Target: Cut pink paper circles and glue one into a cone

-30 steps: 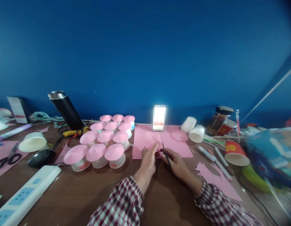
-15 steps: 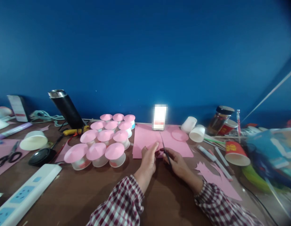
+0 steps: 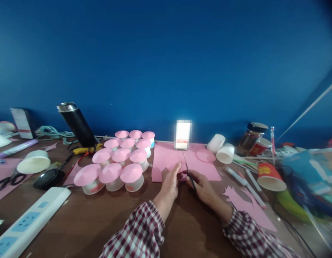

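My left hand [image 3: 169,181] is closed near the front edge of the pink paper sheets [image 3: 162,156], thumb uppermost. It seems to pinch a piece of pink paper, whose outline blends into the sheets behind. Beside it, my right hand [image 3: 202,184] is wrapped round black-handled scissors [image 3: 191,178], seen edge-on, their thin blades pointing away from me over the pink sheets. The two hands almost meet at the fingertips. Left of them stand several upturned paper cups with pink cone tops [image 3: 131,172], in rows. A pink paper disc [image 3: 205,155] lies at the sheets' right.
Two white cups [image 3: 225,153] lie beyond the disc, near markers [image 3: 235,175] and pink scraps [image 3: 250,208]. A red cup [image 3: 270,175] and a jar [image 3: 253,138] are at right. Leftward are a power strip [image 3: 34,218], a black flask [image 3: 77,123] and other scissors [image 3: 10,182].
The whole view has shifted slightly. Both hands and the scissors keep almost the same pose, and the white bowl-like cup at the far left appears a little further left.
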`<state>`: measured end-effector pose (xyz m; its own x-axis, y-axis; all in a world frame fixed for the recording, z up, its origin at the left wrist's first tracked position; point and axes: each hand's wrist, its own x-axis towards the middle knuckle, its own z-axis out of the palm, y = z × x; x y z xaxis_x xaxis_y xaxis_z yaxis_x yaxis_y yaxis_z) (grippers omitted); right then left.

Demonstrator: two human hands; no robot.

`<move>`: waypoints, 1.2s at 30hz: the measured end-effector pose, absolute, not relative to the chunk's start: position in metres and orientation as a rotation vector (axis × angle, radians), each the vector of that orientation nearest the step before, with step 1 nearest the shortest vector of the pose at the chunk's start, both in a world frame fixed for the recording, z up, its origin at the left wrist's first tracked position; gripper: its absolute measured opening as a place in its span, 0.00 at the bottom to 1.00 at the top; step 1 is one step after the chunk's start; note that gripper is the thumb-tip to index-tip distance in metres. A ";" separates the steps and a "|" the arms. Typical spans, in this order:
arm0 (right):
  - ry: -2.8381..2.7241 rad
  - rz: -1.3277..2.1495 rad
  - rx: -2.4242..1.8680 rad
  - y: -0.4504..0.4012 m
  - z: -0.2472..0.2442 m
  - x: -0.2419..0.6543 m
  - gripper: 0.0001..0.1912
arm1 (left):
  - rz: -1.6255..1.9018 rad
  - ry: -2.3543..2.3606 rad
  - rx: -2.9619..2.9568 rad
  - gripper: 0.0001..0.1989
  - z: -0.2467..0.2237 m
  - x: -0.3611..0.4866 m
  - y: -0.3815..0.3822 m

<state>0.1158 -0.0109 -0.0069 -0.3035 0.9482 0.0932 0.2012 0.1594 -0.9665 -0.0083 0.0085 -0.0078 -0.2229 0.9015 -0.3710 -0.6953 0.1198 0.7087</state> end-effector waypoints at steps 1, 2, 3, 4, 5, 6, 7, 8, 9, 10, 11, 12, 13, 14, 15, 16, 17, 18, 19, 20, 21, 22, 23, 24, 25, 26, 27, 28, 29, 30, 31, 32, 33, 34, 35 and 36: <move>-1.650 1.216 -1.114 -0.011 -0.007 0.116 0.19 | 1.506 0.996 0.272 0.19 -0.007 -0.008 0.008; -1.644 1.221 -1.108 -0.011 -0.007 0.116 0.19 | 1.508 0.998 0.270 0.19 -0.006 -0.009 0.008; -1.641 1.223 -1.099 -0.011 -0.007 0.115 0.19 | 1.509 0.997 0.273 0.19 -0.005 -0.009 0.007; -1.641 1.222 -1.090 -0.011 -0.007 0.115 0.18 | 1.511 0.992 0.279 0.19 -0.004 -0.009 0.007; -1.641 1.221 -1.082 -0.011 -0.007 0.115 0.18 | 1.511 0.987 0.286 0.19 -0.004 -0.009 0.006; -1.643 1.218 -1.079 -0.011 -0.007 0.115 0.17 | 1.512 0.985 0.291 0.19 -0.004 -0.009 0.006; -1.644 1.216 -1.080 -0.012 -0.007 0.115 0.17 | 1.513 0.985 0.295 0.19 -0.003 -0.009 0.006; -1.646 1.215 -1.085 -0.012 -0.007 0.115 0.17 | 1.513 0.987 0.298 0.19 -0.003 -0.009 0.006; -1.646 1.214 -1.090 -0.012 -0.008 0.115 0.17 | 1.512 0.994 0.299 0.19 -0.003 -0.009 0.006; -1.646 1.216 -1.093 -0.012 -0.008 0.114 0.17 | 1.510 1.006 0.298 0.19 -0.003 -0.008 0.006; -1.645 1.218 -1.092 -0.011 -0.008 0.114 0.18 | 1.506 1.017 0.299 0.19 -0.003 -0.008 0.006; -1.643 1.218 -1.088 -0.011 -0.008 0.114 0.18 | 1.501 1.023 0.303 0.19 -0.003 -0.008 0.006; -1.638 1.218 -1.084 -0.011 -0.008 0.114 0.18 | 1.494 1.025 0.306 0.19 -0.003 -0.008 0.006; -1.634 1.216 -1.081 -0.011 -0.009 0.114 0.19 | 1.489 1.024 0.308 0.19 -0.003 -0.008 0.005; -1.629 1.214 -1.081 -0.011 -0.009 0.114 0.19 | 1.486 1.023 0.307 0.20 -0.002 -0.008 0.005; -1.624 1.214 -1.082 -0.011 -0.009 0.114 0.19 | 1.485 1.025 0.304 0.20 -0.002 -0.008 0.005; -1.620 1.218 -1.086 -0.011 -0.008 0.115 0.19 | 1.486 1.030 0.298 0.20 -0.002 -0.008 0.005; -1.618 1.226 -1.088 -0.011 -0.008 0.115 0.19 | 1.488 1.037 0.291 0.20 -0.002 -0.008 0.005; -1.617 1.235 -1.089 -0.011 -0.008 0.115 0.19 | 1.490 1.043 0.284 0.20 -0.001 -0.008 0.004; -1.616 1.244 -1.091 -0.012 -0.007 0.115 0.19 | 1.491 1.047 0.281 0.20 -0.001 -0.008 0.004; -1.613 1.252 -1.094 -0.011 -0.008 0.115 0.19 | 1.489 1.047 0.281 0.20 -0.001 -0.008 0.004; -1.611 1.262 -1.096 -0.011 -0.008 0.115 0.19 | 1.488 1.044 0.285 0.20 -0.001 -0.009 0.004; -1.607 1.271 -1.095 -0.011 -0.008 0.116 0.19 | 1.487 1.041 0.288 0.20 -0.001 -0.009 0.004; -1.604 1.279 -1.093 -0.010 -0.009 0.116 0.18 | 1.486 1.036 0.292 0.19 0.000 -0.009 0.004; -1.602 1.284 -1.090 -0.010 -0.010 0.116 0.18 | 1.488 1.032 0.293 0.19 0.000 -0.009 0.004; -1.602 1.287 -1.086 -0.009 -0.010 0.116 0.18 | 1.491 1.029 0.290 0.19 0.001 -0.009 0.004; -1.602 1.285 -1.081 -0.009 -0.011 0.116 0.18 | 1.495 1.026 0.284 0.19 0.002 -0.009 0.004; -1.601 1.281 -1.079 -0.009 -0.011 0.116 0.17 | 1.496 1.023 0.280 0.19 0.002 -0.009 0.004; -1.600 1.279 -1.080 -0.009 -0.011 0.116 0.17 | 1.493 1.022 0.277 0.19 0.003 -0.009 0.004; -1.599 1.278 -1.082 -0.009 -0.010 0.115 0.17 | 1.489 1.024 0.274 0.18 0.003 -0.009 0.004; -1.600 1.278 -1.086 -0.010 -0.010 0.115 0.17 | 1.486 1.026 0.271 0.18 0.003 -0.009 0.004; -1.601 1.277 -1.091 -0.010 -0.009 0.115 0.17 | 1.485 1.029 0.269 0.18 0.002 -0.009 0.004; -1.603 1.275 -1.094 -0.011 -0.009 0.115 0.17 | 1.486 1.032 0.268 0.19 0.002 -0.010 0.004; -1.605 1.272 -1.097 -0.011 -0.009 0.115 0.17 | 1.490 1.035 0.267 0.19 0.001 -0.010 0.004; -1.609 1.267 -1.099 -0.011 -0.008 0.115 0.17 | 1.495 1.033 0.269 0.19 0.000 -0.010 0.005; -1.614 1.259 -1.101 -0.012 -0.008 0.115 0.17 | 1.497 1.028 0.273 0.19 -0.001 -0.010 0.005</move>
